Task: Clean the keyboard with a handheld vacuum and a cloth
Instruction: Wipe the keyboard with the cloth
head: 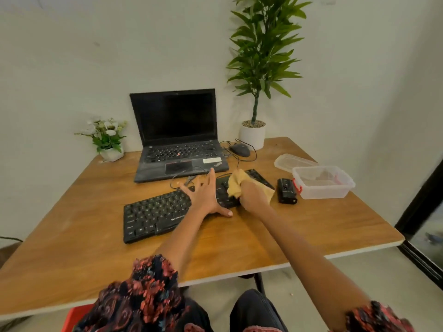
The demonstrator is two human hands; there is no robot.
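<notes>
1. Nearest the camera, two bare forearms in patterned sleeves (153,279) reach forward over the near edge of the wooden table (72,248).
2. Toward the far edge stands an open black laptop (177,137), its screen dark.
3. At the far right corner is a tall green plant in a white pot (253,135); a small flower pot (107,140) sits at the far left corner.
4. Mid-table lies the black keyboard (155,212), slanting from near left to far right.
5. Near the right edge rests a clear plastic box (323,183), its lid (292,161) just behind it.
6. Left hand (206,195) lies flat on the keyboard's middle, fingers spread wide and straight.
7. Right hand (251,195) grips a bunched yellow cloth (236,184) on the keyboard's right part.
8. Between keyboard and box lies a small black handheld vacuum (287,190).
9. Beside the laptop sits a wired mouse (239,149).
</notes>
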